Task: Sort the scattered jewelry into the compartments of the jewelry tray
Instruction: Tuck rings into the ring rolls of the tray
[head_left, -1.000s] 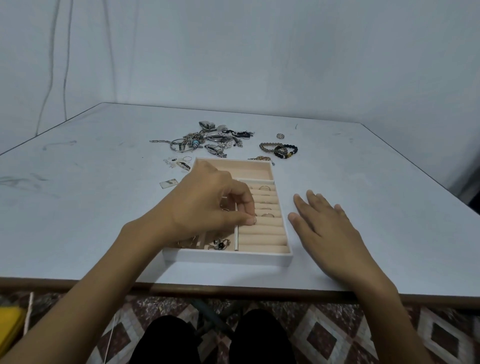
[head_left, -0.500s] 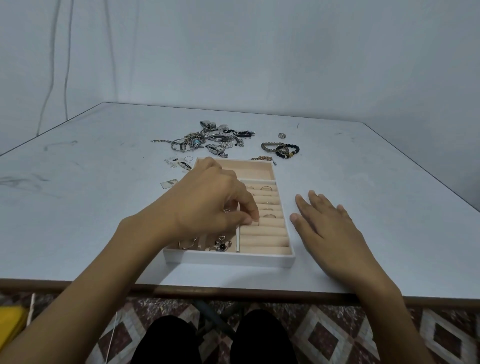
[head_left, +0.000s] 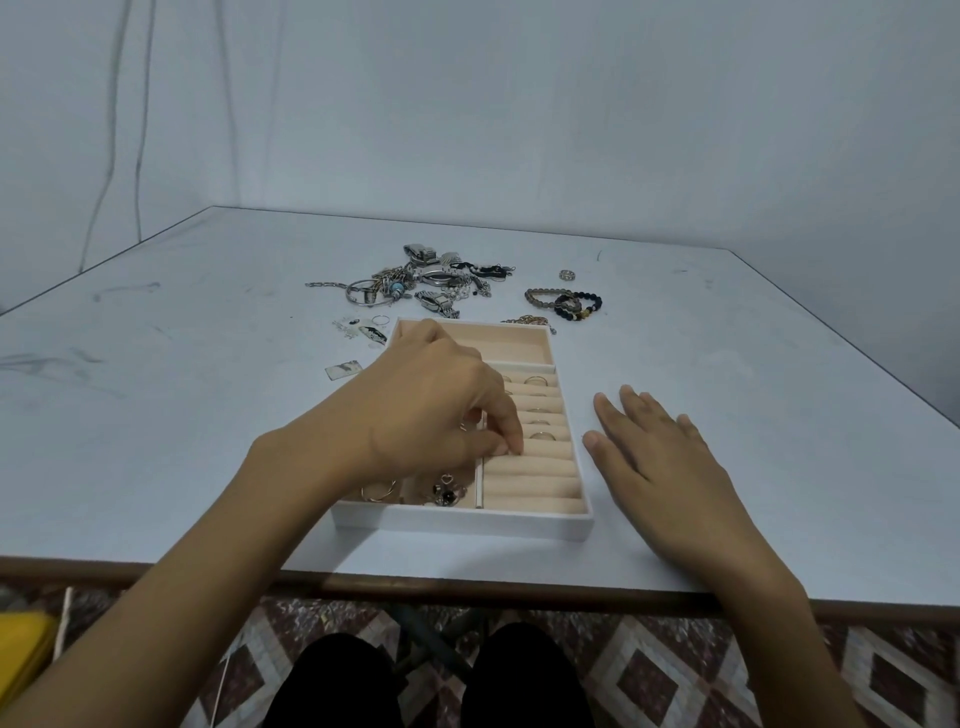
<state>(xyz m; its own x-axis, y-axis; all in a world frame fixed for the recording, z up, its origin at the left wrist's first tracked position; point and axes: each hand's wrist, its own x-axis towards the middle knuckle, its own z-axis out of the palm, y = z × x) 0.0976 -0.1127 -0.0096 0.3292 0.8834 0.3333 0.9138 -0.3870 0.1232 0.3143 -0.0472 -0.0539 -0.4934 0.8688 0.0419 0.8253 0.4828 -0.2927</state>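
A white jewelry tray (head_left: 462, 525) with beige lining sits near the front edge of a pale table (head_left: 156, 415). The left hand (head_left: 431, 410) reaches over the tray with its fingers curled; the tips of the thumb and forefinger are pressed together on the ring rolls (head_left: 530, 473) that fill the tray's right part, about halfway along the row. I cannot tell whether a ring is pinched between them, since the fingers hide that spot. Several thin rings (head_left: 540, 435) sit in the slots between the farther rolls, while the nearer rolls are bare. The near left compartment holds a heart-shaped piece with a dark stone (head_left: 447, 488) and a gold hoop (head_left: 379, 491). The right hand (head_left: 670, 467) lies flat on the table just beside the tray's right wall, fingers straight and slightly spread, holding nothing. Beyond the tray the unsorted jewelry lies scattered: a tangled heap of metal watches and chains (head_left: 431, 280), a brown bead bracelet (head_left: 543, 297) overlapping a black bead bracelet (head_left: 579, 306), a small silver ring (head_left: 567, 274) well apart at the far right, and a gold chain (head_left: 524, 320) against the tray's far edge. Left of the tray's far corner lie a thin ring (head_left: 381, 319), some small pale pieces (head_left: 363, 330) and a small flat tag (head_left: 343, 368).
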